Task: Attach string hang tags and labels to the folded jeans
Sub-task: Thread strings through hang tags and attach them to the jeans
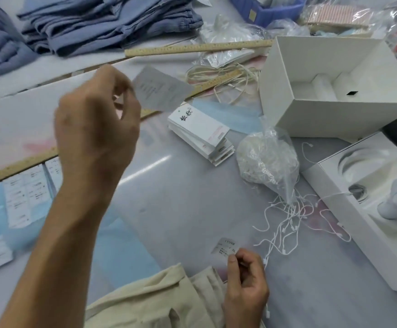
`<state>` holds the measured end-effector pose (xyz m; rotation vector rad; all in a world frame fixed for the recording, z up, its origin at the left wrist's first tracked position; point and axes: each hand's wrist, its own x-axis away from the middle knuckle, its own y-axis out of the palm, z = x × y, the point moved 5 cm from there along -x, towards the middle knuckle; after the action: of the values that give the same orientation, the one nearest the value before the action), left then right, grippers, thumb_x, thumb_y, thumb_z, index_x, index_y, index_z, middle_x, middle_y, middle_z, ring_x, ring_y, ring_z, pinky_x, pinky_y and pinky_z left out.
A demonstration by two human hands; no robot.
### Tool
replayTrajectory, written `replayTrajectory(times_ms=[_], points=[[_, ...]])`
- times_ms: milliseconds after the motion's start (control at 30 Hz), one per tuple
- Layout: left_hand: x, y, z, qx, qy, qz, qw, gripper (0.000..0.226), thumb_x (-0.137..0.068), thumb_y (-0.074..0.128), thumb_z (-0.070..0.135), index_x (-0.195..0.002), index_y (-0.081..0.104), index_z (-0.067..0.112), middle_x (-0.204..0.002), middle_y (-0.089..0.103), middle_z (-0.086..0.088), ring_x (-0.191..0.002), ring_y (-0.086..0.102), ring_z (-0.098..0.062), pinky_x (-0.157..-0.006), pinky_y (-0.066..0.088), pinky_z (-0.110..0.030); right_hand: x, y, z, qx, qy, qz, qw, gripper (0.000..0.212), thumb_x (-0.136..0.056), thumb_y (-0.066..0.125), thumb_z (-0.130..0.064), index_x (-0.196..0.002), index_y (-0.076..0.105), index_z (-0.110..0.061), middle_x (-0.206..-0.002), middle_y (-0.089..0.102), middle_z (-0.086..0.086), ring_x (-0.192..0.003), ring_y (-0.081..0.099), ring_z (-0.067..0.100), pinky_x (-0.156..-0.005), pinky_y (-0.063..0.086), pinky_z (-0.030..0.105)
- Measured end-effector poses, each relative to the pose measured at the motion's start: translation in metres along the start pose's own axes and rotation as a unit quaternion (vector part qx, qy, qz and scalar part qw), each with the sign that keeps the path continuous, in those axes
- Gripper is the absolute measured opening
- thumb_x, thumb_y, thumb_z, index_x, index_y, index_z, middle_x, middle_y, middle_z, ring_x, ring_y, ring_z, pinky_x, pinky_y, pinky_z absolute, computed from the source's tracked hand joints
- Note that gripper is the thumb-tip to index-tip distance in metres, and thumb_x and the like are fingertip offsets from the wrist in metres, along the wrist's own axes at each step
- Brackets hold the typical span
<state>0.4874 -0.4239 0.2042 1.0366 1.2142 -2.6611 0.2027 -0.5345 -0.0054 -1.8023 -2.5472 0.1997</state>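
You are raising your left hand (pixel 95 124) above the table (pixel 180 204), its fingers curled and pinching one edge of a grey hang tag (pixel 162 91) that is blurring slightly in the air. Your right hand (pixel 246 282) is sitting low near your body, thumb and fingers pressed together on a thin white string (pixel 266 261), with a small printed label (pixel 227 247) lying just beyond the fingertips; whether the fingers are touching that label you cannot tell. A stack of white tags (pixel 202 136) is lying near the middle of the table, and beside it a clear bag of strings (pixel 267 159) is spilling loose white strings (pixel 289 223) toward your right hand. The folded jeans (pixel 107 22) are piled at the far left edge, well apart from both hands. An open white box (pixel 334 91) is standing to the right, and a wooden ruler (pixel 197 47) is lying just in front of the jeans
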Motion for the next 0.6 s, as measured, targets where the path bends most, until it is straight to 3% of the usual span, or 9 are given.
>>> replayTrajectory(times_ms=[67, 167, 267, 333, 367, 433, 467, 533, 600], points=[[0.053, -0.047, 0.007, -0.026, 0.059, 0.008, 0.998, 0.016, -0.104, 0.047, 0.022, -0.105, 0.063, 0.020, -0.098, 0.071, -0.011, -0.083, 0.065, -0.036, -0.066, 0.056, -0.049, 0.000, -0.001, 0.002, -0.012, 0.029, -0.008, 0.999, 0.022, -0.083, 0.065, -0.011, -0.086, 0.067, -0.033, -0.087, 0.063, 0.002, -0.074, 0.061, 0.013, -0.068, 0.049, 0.016], [0.167, -0.085, 0.020, -0.114, 0.112, -0.103, 0.982, 0.019, -0.096, 0.063, 0.006, -0.106, 0.076, 0.016, -0.104, 0.075, -0.008, -0.077, 0.068, -0.032, -0.058, 0.056, -0.044, 0.000, -0.005, -0.001, -0.009, 0.078, -0.022, 0.997, 0.024, -0.091, 0.070, -0.004, -0.086, 0.067, -0.027, -0.087, 0.066, 0.005, -0.079, 0.062, 0.012, -0.074, 0.050, 0.019], [0.267, -0.086, 0.023, 0.028, -0.027, -0.339, 0.940, 0.029, -0.090, 0.063, 0.004, -0.107, 0.081, 0.019, -0.113, 0.075, 0.004, -0.082, 0.076, -0.023, -0.059, 0.062, -0.038, 0.002, -0.021, -0.011, 0.001, 0.123, -0.016, 0.992, 0.022, -0.094, 0.067, -0.006, -0.086, 0.069, -0.027, -0.084, 0.069, -0.006, -0.081, 0.062, 0.013, -0.075, 0.053, 0.025], [0.302, -0.088, 0.031, 0.093, -0.143, -0.444, 0.880, 0.039, -0.101, 0.050, 0.020, -0.085, 0.083, 0.034, -0.098, 0.074, 0.025, -0.076, 0.073, 0.002, -0.066, 0.057, -0.015, 0.009, -0.038, -0.030, -0.008, 0.123, -0.016, 0.992, 0.013, -0.091, 0.071, -0.019, -0.086, 0.071, -0.031, -0.081, 0.070, -0.011, -0.078, 0.062, 0.005, -0.072, 0.053, 0.018], [0.321, -0.095, 0.034, 0.052, -0.119, -0.453, 0.882, 0.058, -0.104, 0.038, 0.027, -0.064, 0.077, 0.045, -0.079, 0.068, 0.036, -0.063, 0.065, 0.015, -0.064, 0.050, -0.004, 0.016, -0.048, -0.043, -0.015, 0.121, -0.024, 0.992, 0.004, -0.087, 0.073, -0.029, -0.087, 0.072, -0.032, -0.079, 0.069, -0.013, -0.075, 0.062, 0.001, -0.069, 0.051, 0.014], [0.336, -0.095, 0.040, -0.001, -0.082, -0.445, 0.892, 0.052, -0.099, 0.045, 0.042, -0.054, 0.072, 0.045, -0.062, 0.054, 0.041, -0.054, 0.060, 0.017, -0.060, 0.044, 0.000, 0.036, -0.067, -0.060, -0.014, 0.132, -0.052, 0.990, 0.013, -0.078, 0.073, -0.039, -0.087, 0.073, -0.030, -0.073, 0.067, -0.011, -0.068, 0.059, 0.001, -0.065, 0.049, 0.011], [0.351, -0.097, 0.046, 0.016, -0.065, -0.433, 0.899, 0.046, -0.098, 0.051, 0.043, -0.061, 0.077, 0.038, -0.070, 0.057, 0.036, -0.060, 0.066, 0.012, -0.061, 0.048, -0.002, 0.048, -0.075, -0.061, -0.008, 0.138, -0.076, 0.987, 0.009, -0.079, 0.076, -0.034, -0.086, 0.073, -0.029, -0.068, 0.064, -0.009, -0.063, 0.057, 0.002, -0.063, 0.048, 0.011], [0.385, -0.098, 0.054, 0.036, 0.021, -0.400, 0.916, 0.057, -0.107, 0.034, 0.026, -0.081, 0.083, 0.013, -0.090, 0.076, 0.004, -0.078, 0.076, -0.013, -0.071, 0.060, -0.021, 0.075, -0.081, -0.056, 0.027, 0.176, -0.150, 0.973, 0.015, -0.084, 0.080, -0.013, -0.080, 0.075, -0.026, -0.061, 0.062, -0.006, -0.056, 0.053, 0.004, -0.058, 0.046, 0.012], [0.397, -0.101, 0.053, 0.004, 0.016, -0.331, 0.944, 0.057, -0.109, 0.029, 0.015, -0.090, 0.081, 0.003, -0.101, 0.077, -0.011, -0.088, 0.076, -0.023, -0.081, 0.058, -0.031, 0.102, -0.081, -0.048, 0.065, 0.217, -0.223, 0.948, 0.023, -0.083, 0.076, -0.001, -0.075, 0.076, -0.022, -0.059, 0.064, -0.001, -0.053, 0.053, 0.005, -0.054, 0.045, 0.013]])
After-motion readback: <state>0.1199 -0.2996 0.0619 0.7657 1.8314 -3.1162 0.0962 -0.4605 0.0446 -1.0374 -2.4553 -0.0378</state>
